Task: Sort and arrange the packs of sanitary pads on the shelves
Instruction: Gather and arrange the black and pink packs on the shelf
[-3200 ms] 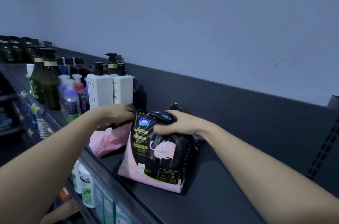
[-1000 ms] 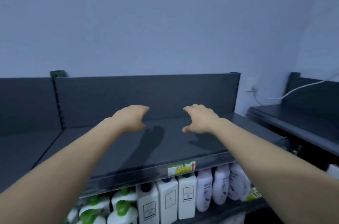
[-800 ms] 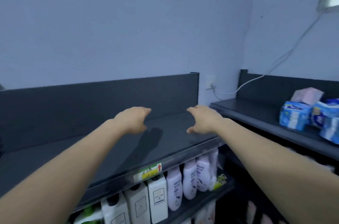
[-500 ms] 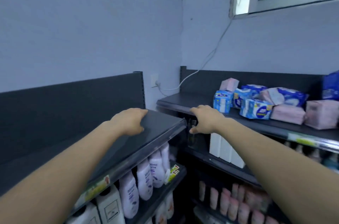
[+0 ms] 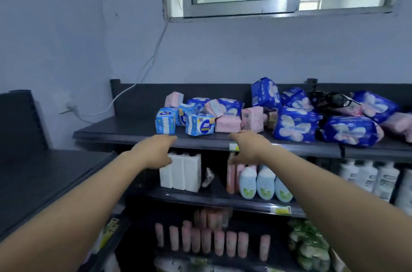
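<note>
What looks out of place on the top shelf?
The pad packs on the top shelf lie in a jumbled heap: a dark blue pack tilts on end, pink packs are mixed with light blue ones, and a black pack lies on top.

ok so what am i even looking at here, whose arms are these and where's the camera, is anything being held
The camera is worn on a person's head and looks forward and down, so the two bare arms reaching in from the bottom are the wearer's own. The left hand and right hand are both empty, fingers loosely open, stretched toward the front edge of the dark top shelf. On it lies an untidy heap of sanitary pad packs: small light blue packs, pink packs and larger dark blue packs. Below stand white bottles and pink tubes.
</note>
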Demonstrator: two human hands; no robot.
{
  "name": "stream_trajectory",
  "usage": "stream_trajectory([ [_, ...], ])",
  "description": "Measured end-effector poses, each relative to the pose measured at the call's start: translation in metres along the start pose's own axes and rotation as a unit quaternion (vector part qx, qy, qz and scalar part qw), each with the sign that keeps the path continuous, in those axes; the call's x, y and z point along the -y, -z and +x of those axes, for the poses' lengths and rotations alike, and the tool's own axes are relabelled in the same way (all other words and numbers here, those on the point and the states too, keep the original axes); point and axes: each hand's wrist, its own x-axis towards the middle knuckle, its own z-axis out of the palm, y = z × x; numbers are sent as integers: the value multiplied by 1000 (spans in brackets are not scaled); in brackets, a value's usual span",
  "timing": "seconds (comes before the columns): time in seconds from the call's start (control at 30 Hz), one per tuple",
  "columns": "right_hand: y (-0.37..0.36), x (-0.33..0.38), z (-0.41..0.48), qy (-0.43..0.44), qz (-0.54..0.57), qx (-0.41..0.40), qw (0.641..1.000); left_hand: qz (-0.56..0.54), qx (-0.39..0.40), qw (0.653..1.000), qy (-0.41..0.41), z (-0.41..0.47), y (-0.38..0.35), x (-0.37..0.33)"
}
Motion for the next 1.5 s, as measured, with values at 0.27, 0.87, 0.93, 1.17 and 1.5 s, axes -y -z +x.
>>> stream_trajectory([
  [0.27,0,-122,-13,-47,-30,1,998,-25,-4,999,-43,78,-7,-106],
  [0.87,-5,-395,-55,-212,-40,-13,976,-53,-38,978,-198,256,-10,-361],
  [0.93,-9,-419,-54,-228,-40,-22,973,-68,-49,974,-209,277,-9,-383],
  [1.17,-21,-493,-28,-275,-33,-13,961,-103,-148,956,-232,354,-5,-449],
  [1.5,-58,-567,45,-281,17,33,959,-66,-194,957,-206,474,-15,-502],
])
